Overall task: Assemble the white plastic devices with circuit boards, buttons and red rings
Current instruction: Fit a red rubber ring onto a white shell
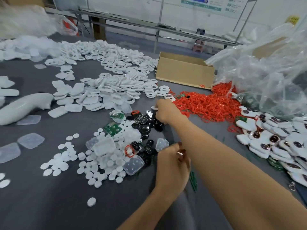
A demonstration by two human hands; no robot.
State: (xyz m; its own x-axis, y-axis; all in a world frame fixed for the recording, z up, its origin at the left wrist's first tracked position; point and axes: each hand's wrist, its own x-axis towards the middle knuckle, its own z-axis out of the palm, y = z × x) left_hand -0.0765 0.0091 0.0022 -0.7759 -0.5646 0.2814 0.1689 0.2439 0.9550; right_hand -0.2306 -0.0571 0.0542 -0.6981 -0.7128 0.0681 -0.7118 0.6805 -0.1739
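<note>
White plastic shells [116, 83]: heaped across the far worktop [49, 196], beside red rings [204, 103]. Likely light, stiff, slick; best pinched at the rim. Pinching one white piece [153, 107] with right hand [164, 112]; left hand [172, 163] curled, contents unclear.

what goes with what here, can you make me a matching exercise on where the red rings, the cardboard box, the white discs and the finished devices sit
Things
1. red rings
2. cardboard box
3. white discs
4. finished devices

Places
A. heaped at the right edge of the table
B. spread out left of the left hand
C. at the back, beside the clear plastic bag
D. heaped just right of the right hand, which pinches a white part

Pairs: 1-D, 2-C, 3-B, 4-A
</note>
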